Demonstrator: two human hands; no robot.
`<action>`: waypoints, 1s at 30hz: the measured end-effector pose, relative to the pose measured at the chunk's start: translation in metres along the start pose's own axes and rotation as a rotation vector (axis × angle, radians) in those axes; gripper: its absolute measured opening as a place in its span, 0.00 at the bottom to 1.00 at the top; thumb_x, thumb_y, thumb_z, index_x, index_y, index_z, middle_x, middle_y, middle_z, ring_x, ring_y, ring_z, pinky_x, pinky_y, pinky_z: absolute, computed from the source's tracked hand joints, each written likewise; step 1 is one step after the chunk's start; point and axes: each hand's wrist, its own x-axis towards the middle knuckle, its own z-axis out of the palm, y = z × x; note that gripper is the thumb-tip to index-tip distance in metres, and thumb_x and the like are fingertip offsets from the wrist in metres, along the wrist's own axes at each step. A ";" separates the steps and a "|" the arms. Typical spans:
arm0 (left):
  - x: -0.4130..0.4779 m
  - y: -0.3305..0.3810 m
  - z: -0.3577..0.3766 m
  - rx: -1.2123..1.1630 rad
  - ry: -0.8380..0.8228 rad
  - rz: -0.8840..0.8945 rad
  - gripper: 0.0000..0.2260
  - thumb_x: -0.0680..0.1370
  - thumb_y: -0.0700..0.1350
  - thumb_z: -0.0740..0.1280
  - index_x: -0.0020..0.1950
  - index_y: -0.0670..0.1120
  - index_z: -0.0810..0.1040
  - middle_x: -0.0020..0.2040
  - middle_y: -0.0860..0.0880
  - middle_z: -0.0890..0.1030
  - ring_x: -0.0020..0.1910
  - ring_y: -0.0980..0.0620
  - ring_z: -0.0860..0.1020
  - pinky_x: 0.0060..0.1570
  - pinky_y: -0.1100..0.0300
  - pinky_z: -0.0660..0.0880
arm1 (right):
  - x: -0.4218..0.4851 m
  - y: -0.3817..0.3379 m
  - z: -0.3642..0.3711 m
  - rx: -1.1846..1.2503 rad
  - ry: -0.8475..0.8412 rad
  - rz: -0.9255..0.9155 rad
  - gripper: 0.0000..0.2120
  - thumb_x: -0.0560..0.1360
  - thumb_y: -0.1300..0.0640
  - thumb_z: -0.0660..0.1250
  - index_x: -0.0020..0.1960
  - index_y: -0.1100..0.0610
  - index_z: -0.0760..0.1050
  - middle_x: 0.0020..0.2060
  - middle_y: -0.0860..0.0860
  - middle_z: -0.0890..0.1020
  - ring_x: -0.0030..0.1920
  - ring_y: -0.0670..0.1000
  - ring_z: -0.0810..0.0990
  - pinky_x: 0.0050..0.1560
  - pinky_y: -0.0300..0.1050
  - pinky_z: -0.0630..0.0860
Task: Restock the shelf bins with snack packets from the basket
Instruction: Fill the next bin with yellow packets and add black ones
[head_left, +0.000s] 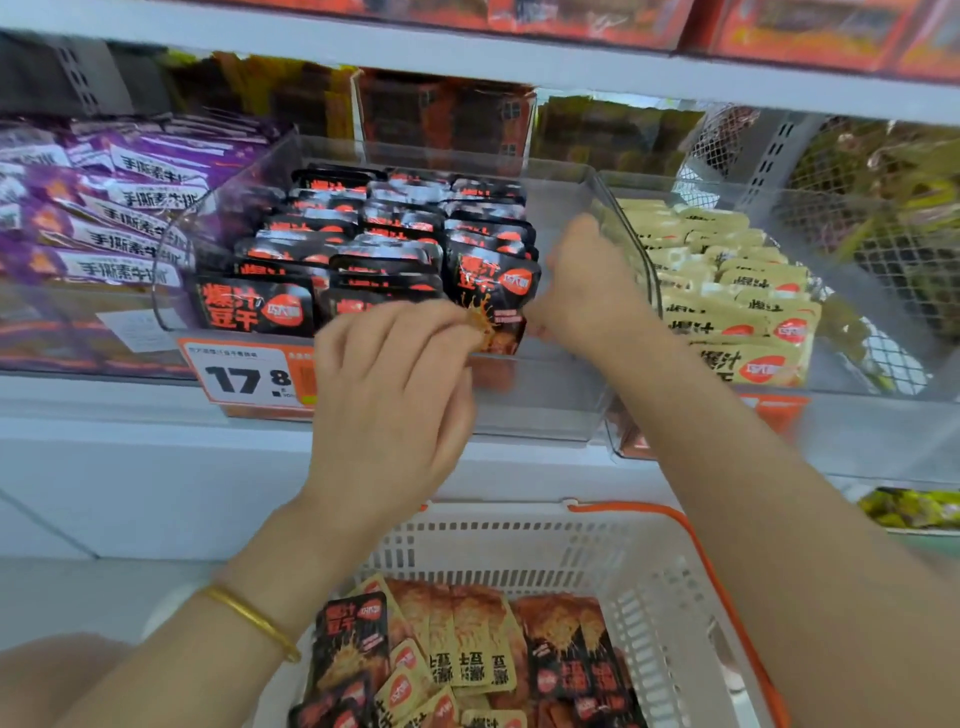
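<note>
Partly hidden black packet (491, 291) behind left hand (389, 395).

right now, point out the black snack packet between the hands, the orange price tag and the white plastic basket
black snack packet (491, 283): head view, its printed front
orange price tag (244, 376): head view, the white number panel
white plastic basket (519, 540): head view, its slotted back wall

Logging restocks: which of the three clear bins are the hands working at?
The middle bin, with black packets: the left hand pinches one at its front. The left bin holds purple packets, the right bin yellow packets.
</note>
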 end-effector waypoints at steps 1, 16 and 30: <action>-0.006 0.005 0.001 -0.032 -0.031 0.023 0.11 0.75 0.40 0.61 0.52 0.42 0.81 0.56 0.47 0.80 0.54 0.45 0.73 0.53 0.51 0.63 | -0.013 0.002 -0.005 0.019 0.052 -0.048 0.16 0.70 0.70 0.68 0.51 0.59 0.64 0.43 0.56 0.76 0.44 0.57 0.80 0.45 0.53 0.78; -0.112 0.033 0.060 -0.022 -1.026 0.144 0.17 0.69 0.45 0.54 0.41 0.44 0.82 0.44 0.47 0.83 0.44 0.43 0.80 0.44 0.48 0.77 | -0.178 0.265 0.187 -0.332 -1.110 0.216 0.12 0.75 0.48 0.67 0.44 0.57 0.71 0.43 0.53 0.78 0.42 0.51 0.75 0.40 0.44 0.70; -0.120 0.036 0.066 -0.081 -1.215 0.084 0.12 0.78 0.46 0.58 0.57 0.47 0.78 0.56 0.50 0.78 0.58 0.48 0.74 0.58 0.50 0.71 | -0.159 0.236 0.185 -0.451 -0.990 -0.075 0.07 0.77 0.58 0.64 0.53 0.61 0.74 0.49 0.57 0.79 0.50 0.58 0.77 0.42 0.45 0.72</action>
